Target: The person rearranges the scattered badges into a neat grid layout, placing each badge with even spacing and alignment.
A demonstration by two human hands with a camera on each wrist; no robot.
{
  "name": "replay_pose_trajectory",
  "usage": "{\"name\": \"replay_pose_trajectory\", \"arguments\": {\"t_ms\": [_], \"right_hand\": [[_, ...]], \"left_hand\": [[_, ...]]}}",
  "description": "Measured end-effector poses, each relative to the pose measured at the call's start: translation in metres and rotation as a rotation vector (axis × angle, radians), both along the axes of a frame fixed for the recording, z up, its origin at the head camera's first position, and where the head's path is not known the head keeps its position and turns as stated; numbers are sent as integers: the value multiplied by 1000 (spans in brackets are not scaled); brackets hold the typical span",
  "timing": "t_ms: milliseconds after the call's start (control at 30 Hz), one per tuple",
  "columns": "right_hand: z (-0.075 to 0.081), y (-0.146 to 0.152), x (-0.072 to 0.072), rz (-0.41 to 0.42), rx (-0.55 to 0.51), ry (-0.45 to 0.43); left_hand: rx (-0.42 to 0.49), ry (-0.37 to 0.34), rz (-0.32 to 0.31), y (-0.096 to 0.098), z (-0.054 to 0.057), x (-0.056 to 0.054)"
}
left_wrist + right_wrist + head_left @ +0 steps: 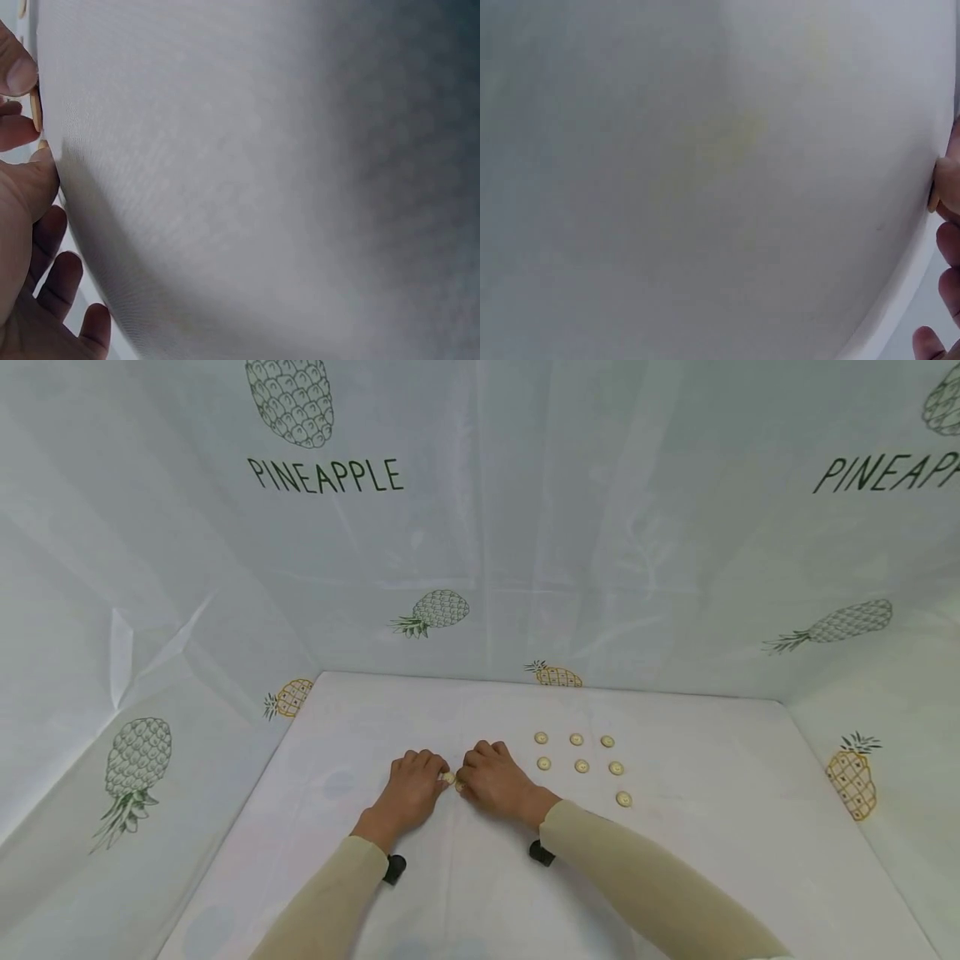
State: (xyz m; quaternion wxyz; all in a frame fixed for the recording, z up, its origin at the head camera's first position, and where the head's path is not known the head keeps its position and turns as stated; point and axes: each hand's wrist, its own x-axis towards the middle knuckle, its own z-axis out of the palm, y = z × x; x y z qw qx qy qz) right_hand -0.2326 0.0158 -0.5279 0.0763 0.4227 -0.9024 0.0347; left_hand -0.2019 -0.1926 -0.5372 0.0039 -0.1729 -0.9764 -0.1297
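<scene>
My left hand (412, 787) pinches a round, pale wooden button (449, 777) between thumb and index finger, low over the white tabletop. Close beside it, my right hand (493, 778) pinches a second wooden button (460, 786), partly covered by the fingers. The two buttons almost meet between the hands. In the left wrist view the second button (35, 109) stands on edge under the right fingers, while only a sliver of the first button (43, 144) shows at the left thumb tip. The right wrist view catches a button's edge (932, 198) beside the fingertips.
Several matching buttons (581, 766) lie in loose rows on the white table (712, 827), to the right of my right hand. White sheets printed with pineapples (441, 609) rise behind the table and on both sides. A dark wrist camera (393, 868) sits by the left cuff.
</scene>
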Motion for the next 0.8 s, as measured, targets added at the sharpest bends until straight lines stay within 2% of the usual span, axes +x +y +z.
{"name": "replay_pose_trajectory", "arguments": {"t_ms": [200,500,600,800], "right_hand": [[2,-1,0,-32,-36,-45],[2,-1,-4,-11,-31,-77],[2,-2,-5,5,4,-40],[2,-2,-6,42,99,141]], "left_hand": [[3,16,-11,0,0,0],[8,17,-9,0,-1,1],[11,20,-9,0,-1,1],[14,31,-6,1,-1,3]]}}
